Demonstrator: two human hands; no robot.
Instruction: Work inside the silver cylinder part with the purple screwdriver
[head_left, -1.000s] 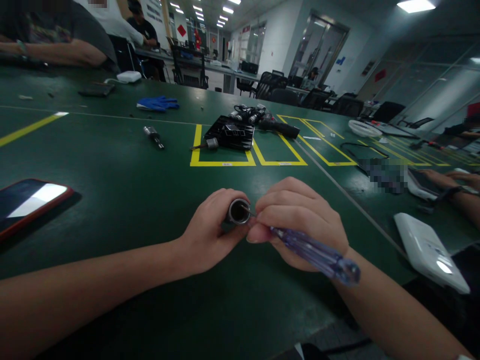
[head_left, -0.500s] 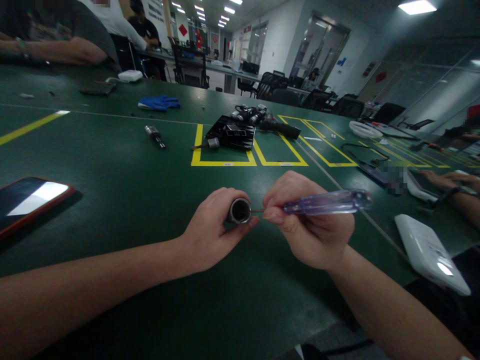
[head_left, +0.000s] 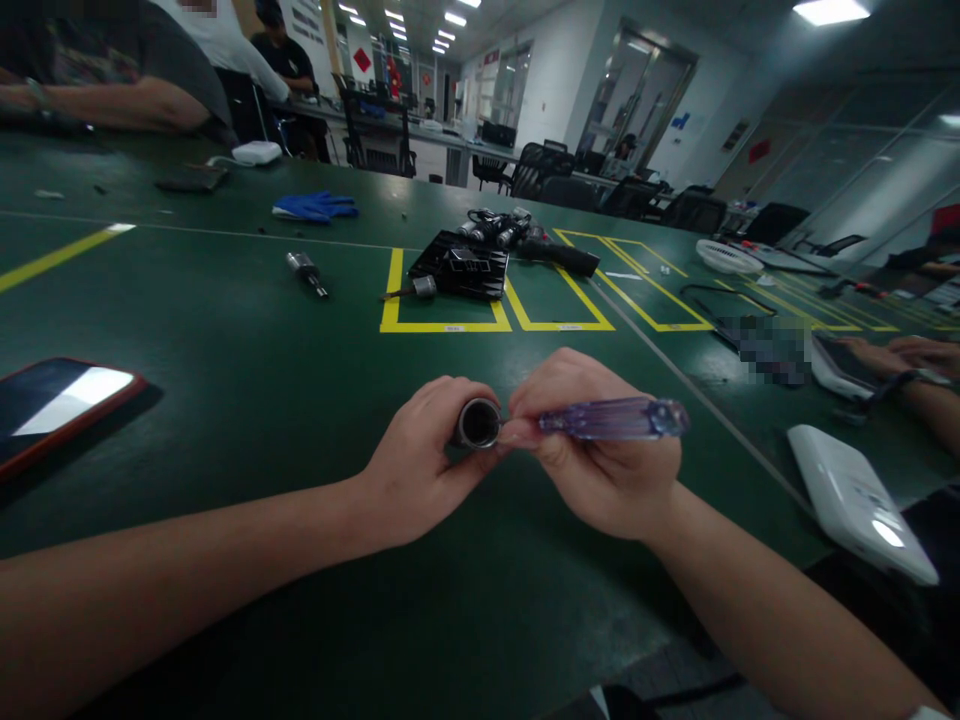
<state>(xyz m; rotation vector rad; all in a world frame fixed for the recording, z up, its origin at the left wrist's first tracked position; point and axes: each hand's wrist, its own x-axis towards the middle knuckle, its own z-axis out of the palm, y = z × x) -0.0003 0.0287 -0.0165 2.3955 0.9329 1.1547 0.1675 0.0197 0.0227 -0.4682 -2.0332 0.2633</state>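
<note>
My left hand (head_left: 424, 465) is closed round a dark hollow cylinder (head_left: 478, 424), its open metal-rimmed end facing me. In my right hand (head_left: 592, 450) is a screwdriver with a clear purple handle (head_left: 615, 419), pointing left. Its shaft is mostly covered by my fingers, and the fingertips meet the right side of the cylinder's rim. Where exactly the screwdriver's tip sits cannot be made out.
A phone (head_left: 60, 405) lies at left, a white device (head_left: 862, 505) at right. Beyond my hands are a small metal-and-black part (head_left: 306, 273), a black bag (head_left: 457, 265) with parts on it, a black tube (head_left: 562, 255) and a blue glove (head_left: 315, 207). Co-workers sit around the green table (head_left: 285, 620).
My right hand and the screwdriver have moved left towards the cylinder, and the bare shaft between them is now almost covered. My left hand holds the cylinder in nearly the same place.
</note>
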